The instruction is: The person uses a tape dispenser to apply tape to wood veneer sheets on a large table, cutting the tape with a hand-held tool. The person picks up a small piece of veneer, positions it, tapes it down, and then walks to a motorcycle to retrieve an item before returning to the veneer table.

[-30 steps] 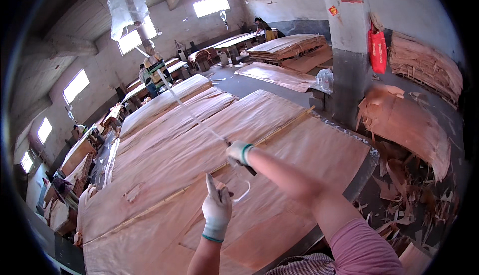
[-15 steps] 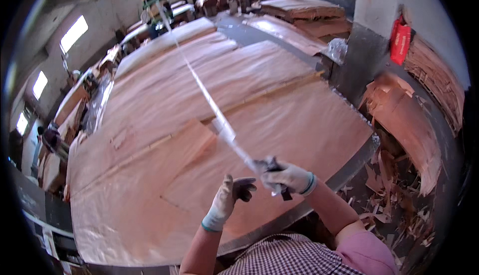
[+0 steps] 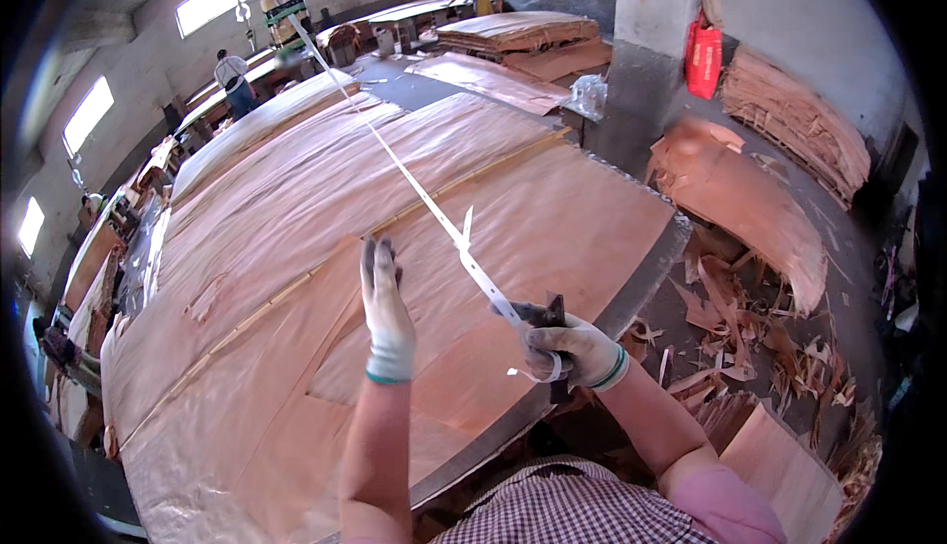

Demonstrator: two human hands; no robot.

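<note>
Nearest, the right hand [image 3: 570, 352], in a white glove with a green cuff, has its grip clenched around a dark cutter [image 3: 552, 319] and the near end of a long white tape [image 3: 434, 211], just above the near right edge of the surface [image 3: 646, 283]. To its left the left hand [image 3: 385, 312], gloved alike, is held flat with its grip released, fingers stretched out over the thin wood sheets [image 3: 296, 278] covering the surface. The tape runs taut from the right hand up and away to the far left. Wood scraps [image 3: 750, 337] litter the floor on the right, and farther off a person [image 3: 235, 80] stands by other stacked sheets.
</note>
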